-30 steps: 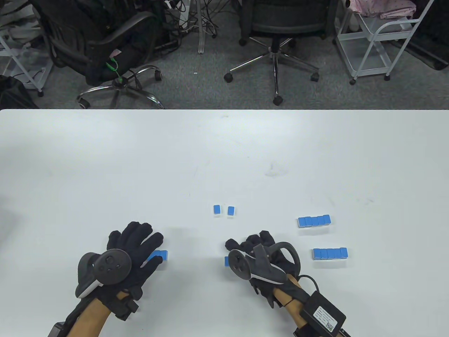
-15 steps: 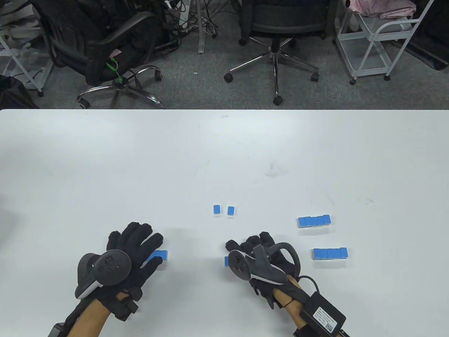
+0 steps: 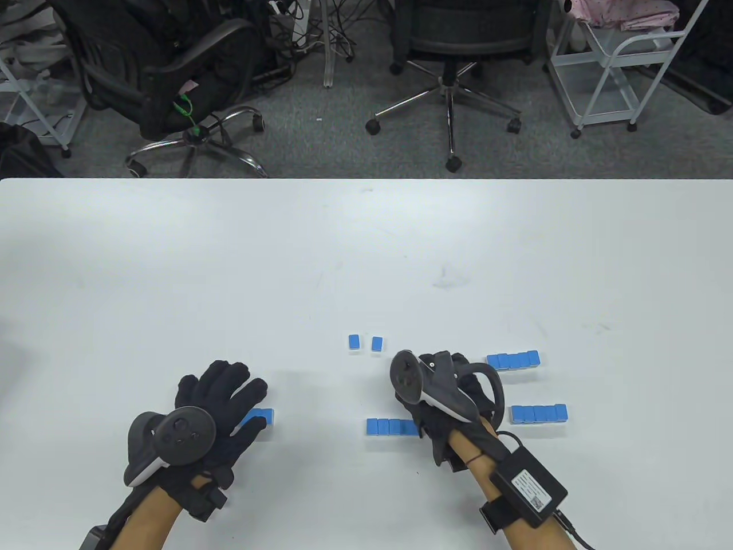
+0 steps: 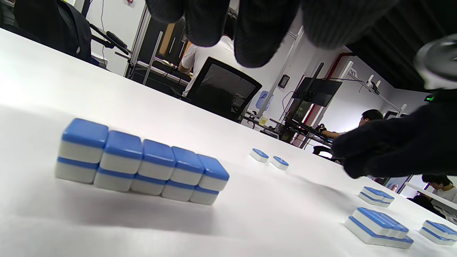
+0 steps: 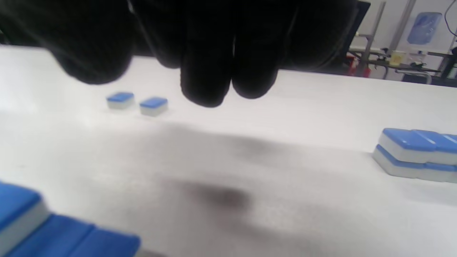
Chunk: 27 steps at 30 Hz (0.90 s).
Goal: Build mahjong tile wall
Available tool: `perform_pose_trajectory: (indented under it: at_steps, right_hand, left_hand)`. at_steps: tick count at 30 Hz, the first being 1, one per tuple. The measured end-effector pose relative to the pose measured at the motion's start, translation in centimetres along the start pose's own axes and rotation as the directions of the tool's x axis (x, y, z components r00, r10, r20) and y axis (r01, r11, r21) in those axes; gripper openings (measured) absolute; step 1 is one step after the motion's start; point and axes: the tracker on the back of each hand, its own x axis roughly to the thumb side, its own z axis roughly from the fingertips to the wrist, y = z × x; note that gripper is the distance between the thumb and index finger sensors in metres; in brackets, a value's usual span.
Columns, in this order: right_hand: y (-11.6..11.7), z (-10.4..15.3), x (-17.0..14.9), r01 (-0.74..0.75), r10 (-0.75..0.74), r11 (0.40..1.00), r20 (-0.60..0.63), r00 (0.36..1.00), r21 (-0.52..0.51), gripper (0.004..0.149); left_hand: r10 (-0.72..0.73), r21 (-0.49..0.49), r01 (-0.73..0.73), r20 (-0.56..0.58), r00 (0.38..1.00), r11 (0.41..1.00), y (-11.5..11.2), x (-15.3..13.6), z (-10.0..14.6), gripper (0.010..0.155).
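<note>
Left hand: the left hand (image 3: 220, 404) lies low over the bench (image 3: 172, 275) near its front edge, forearm coming in from the bottom, tracker on its back facing up. The fingers are spread and fairly straight, gripping nothing; the fingertips reach over a two-high stack of tiles (image 4: 141, 160), five tiles long, of which only the right end shows from above (image 3: 264, 416).
Left wrist view: the gloved fingertips (image 4: 257, 39) hang just above that stack, not closed on it.
Right hand: the right hand (image 3: 441, 395) is raised off the bench with the wrist bent, forearm slanting in from the lower right, tracker tilted up toward the left. The fingers are curled downward and hold nothing.
Right wrist view: the fingertips (image 5: 214, 71) are bunched together in the air, and their shadow falls on the bare bench below.
Tile row near right hand: a flat row of tiles (image 3: 389, 426) lies just left of the wrist, its right end hidden under the hand.
Loose tiles: two single tiles (image 3: 365, 342) sit side by side, apart from each other, just beyond the right hand.
Other rows: two more tile rows (image 3: 513, 360) (image 3: 539, 413) lie to the right, one farther back than the other.
</note>
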Motion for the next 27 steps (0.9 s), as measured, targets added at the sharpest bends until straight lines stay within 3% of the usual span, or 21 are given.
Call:
perform_pose_trajectory:
  at_steps: [3,5,8,11,13,18,23,27]
  right_hand:
    - [0.2,-3.3,1.7,-0.007,0.015,0.993,-0.067,0.998,0.119,0.075]
    - [0.6,-5.3,2.8,0.016,-0.001,0.99,-0.108,0.994,0.143,0.077]
    - [1.6,-7.5,4.4,-0.002,0.027,0.989,-0.167,0.986,0.146,0.076]
    - [1.7,-8.5,4.9,-0.116,0.127,0.99,-0.164,0.978,0.079,0.062]
    - [1.7,-8.4,4.5,-0.002,0.013,0.998,-0.154,0.988,0.069,0.056]
    - [2.0,-7.2,2.7,0.0,0.004,0.997,-0.051,0.999,0.083,0.055]
    - [2.2,-5.4,0.2,0.148,-0.145,0.966,-0.028,0.989,0.211,0.055]
    - [2.4,-3.7,-1.5,0.221,-0.222,0.942,-0.026,0.975,0.252,0.056]
  left_hand:
    - [-0.002,0.005,0.002,0.0,1.0,1.0,0.1,-0.1,0.0,0.063]
    - [0.0,0.006,0.0,-0.004,1.0,1.0,0.1,-0.2,0.1,0.063]
    - [-0.002,0.011,0.002,-0.006,1.0,1.0,0.3,-0.3,0.2,0.063]
    - [-0.004,0.015,0.004,-0.004,1.0,1.0,0.3,-0.3,0.1,0.063]
    - [-0.007,0.016,0.007,0.0,1.0,1.0,0.3,-0.3,0.1,0.063]
    - [-0.008,0.008,0.008,0.009,1.0,1.0,0.2,-0.2,-0.3,0.063]
    - [-0.009,0.004,0.009,0.012,1.0,1.0,0.2,-0.1,-0.3,0.063]
    - [-0.006,0.002,0.006,0.009,1.0,1.0,0.2,-0.1,-0.2,0.063]
